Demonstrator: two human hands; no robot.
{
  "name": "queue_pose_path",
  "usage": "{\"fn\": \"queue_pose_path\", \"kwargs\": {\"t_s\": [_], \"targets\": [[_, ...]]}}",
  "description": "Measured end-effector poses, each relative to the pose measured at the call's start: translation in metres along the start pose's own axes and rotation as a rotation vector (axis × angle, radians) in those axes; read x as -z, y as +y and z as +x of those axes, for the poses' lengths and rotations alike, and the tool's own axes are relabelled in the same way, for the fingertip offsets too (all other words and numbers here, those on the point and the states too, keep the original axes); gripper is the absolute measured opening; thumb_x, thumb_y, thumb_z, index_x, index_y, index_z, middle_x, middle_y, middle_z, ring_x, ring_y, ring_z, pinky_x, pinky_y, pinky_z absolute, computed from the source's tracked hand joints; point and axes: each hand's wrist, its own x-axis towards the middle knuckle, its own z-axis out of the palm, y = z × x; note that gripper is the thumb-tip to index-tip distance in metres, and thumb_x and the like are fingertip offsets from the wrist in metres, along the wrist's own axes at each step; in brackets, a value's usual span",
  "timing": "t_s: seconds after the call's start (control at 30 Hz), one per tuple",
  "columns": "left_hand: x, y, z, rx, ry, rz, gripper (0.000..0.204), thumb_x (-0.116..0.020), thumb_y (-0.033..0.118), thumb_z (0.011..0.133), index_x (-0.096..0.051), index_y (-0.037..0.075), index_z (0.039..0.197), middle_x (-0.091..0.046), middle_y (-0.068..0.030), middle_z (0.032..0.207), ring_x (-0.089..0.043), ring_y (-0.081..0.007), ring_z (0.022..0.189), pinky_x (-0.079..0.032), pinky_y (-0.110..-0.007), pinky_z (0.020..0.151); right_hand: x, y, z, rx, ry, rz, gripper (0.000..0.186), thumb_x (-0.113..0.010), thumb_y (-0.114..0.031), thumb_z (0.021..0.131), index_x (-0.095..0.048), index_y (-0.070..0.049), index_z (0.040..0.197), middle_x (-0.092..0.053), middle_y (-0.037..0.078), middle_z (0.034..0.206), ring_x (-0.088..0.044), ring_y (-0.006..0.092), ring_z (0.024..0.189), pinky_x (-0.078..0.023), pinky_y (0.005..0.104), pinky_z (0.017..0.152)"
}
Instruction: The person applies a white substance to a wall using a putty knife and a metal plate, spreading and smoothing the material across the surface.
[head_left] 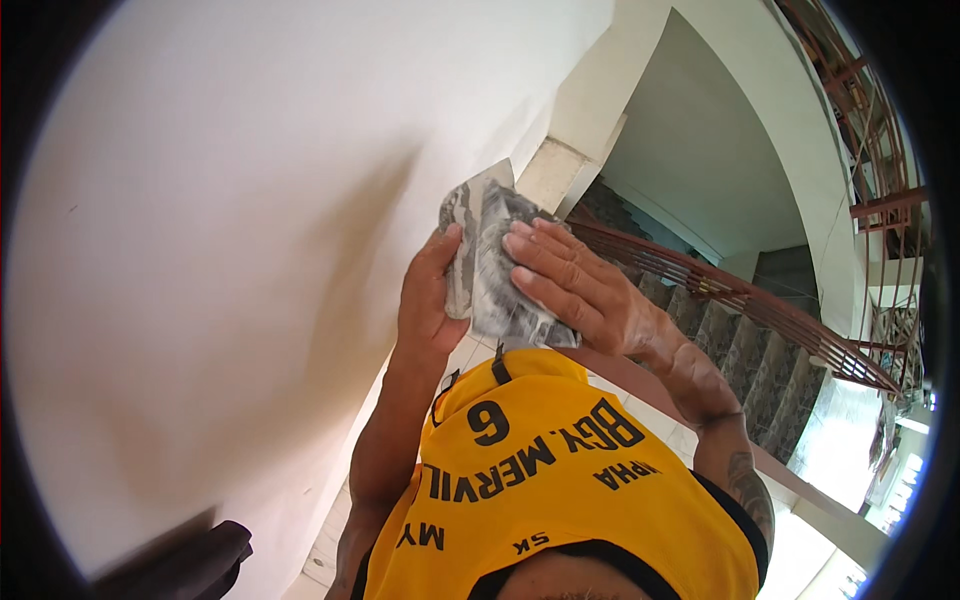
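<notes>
In front of my yellow jersey (540,450), my left hand (430,290) grips the left side of a flat, grey-streaked block (461,262) with a pale, straight-edged plate at its top. My right hand (570,280) lies over a dark rectangular pad (500,312) smeared with white dust, its fingers pressed on the face and holding it against the block. Whether block and pad are one tool or two, I cannot tell. The undersides and my left fingertips, apart from the thumb, are mostly hidden.
A white wall (200,220) with shadows runs along my left. A black object (200,565) sits low left. To the right are a grey staircase (760,400) with a brown railing (730,292), a curved white opening edge (745,110) and more railings (885,205). A pale ledge (560,165) stands ahead.
</notes>
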Motion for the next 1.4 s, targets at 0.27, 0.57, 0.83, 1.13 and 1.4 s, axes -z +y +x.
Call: {"fn": "queue_pose_path", "kwargs": {"t_s": [0.27,0.57,0.83,1.13,1.4], "targets": [[-0.002,-0.007,-0.003,0.038,0.145,0.128,0.03,-0.043,0.012,0.095,-0.044,-0.001,0.122,-0.058,-0.0125,0.111,-0.061,-0.0184,0.097,-0.052,-0.033,0.085,-0.009,0.064,-0.044,-0.174,0.029,-0.367,0.062,-0.057,0.008,0.074,-0.041,-0.004,0.133,-0.04,0.016,0.138,-0.036,0.0304,0.13,-0.031,0.043,0.108],[-0.009,0.001,-0.004,-0.021,0.149,0.2,0.034,-0.047,0.018,0.094,-0.044,0.001,0.123,-0.058,-0.0084,0.108,-0.06,-0.018,0.096,-0.05,-0.034,0.084,0.032,0.054,-0.054,-0.875,0.077,0.047,0.032,-0.047,0.002,0.087,-0.051,-0.002,0.118,-0.055,0.013,0.1,-0.055,0.0183,0.083,-0.043,0.0345,0.091],[-0.006,-0.007,0.001,0.045,0.195,0.009,0.034,-0.048,0.019,0.094,-0.046,0.0,0.122,-0.059,-0.0115,0.111,-0.06,-0.0198,0.098,-0.051,-0.036,0.085,0.054,0.005,-0.013,-0.736,0.312,0.372,0.028,-0.052,-0.008,0.089,-0.052,-0.002,0.116,-0.059,0.008,0.09,-0.055,0.0122,0.075,-0.046,0.0316,0.088],[-0.002,0.0,0.003,0.146,0.146,-0.104,0.031,-0.048,0.021,0.094,-0.05,0.0,0.117,-0.061,-0.0124,0.107,-0.063,-0.0209,0.092,-0.053,-0.033,0.079,-0.004,0.018,-0.025,-0.089,0.129,0.049,0.061,-0.071,-0.009,0.072,-0.047,-0.006,0.129,-0.043,0.019,0.135,-0.042,0.033,0.126,-0.031,0.0432,0.107],[-0.051,0.032,-0.008,-0.512,0.229,0.604,0.039,-0.05,0.021,0.094,-0.043,0.001,0.127,-0.053,-0.0085,0.12,-0.052,-0.0182,0.109,-0.041,-0.035,0.094,0.03,0.047,-0.06,-1.047,0.156,0.187,0.012,-0.051,-0.005,0.088,-0.058,0.001,0.095,-0.062,0.016,0.097,-0.061,0.0218,0.089,-0.048,0.031,0.078]]}}
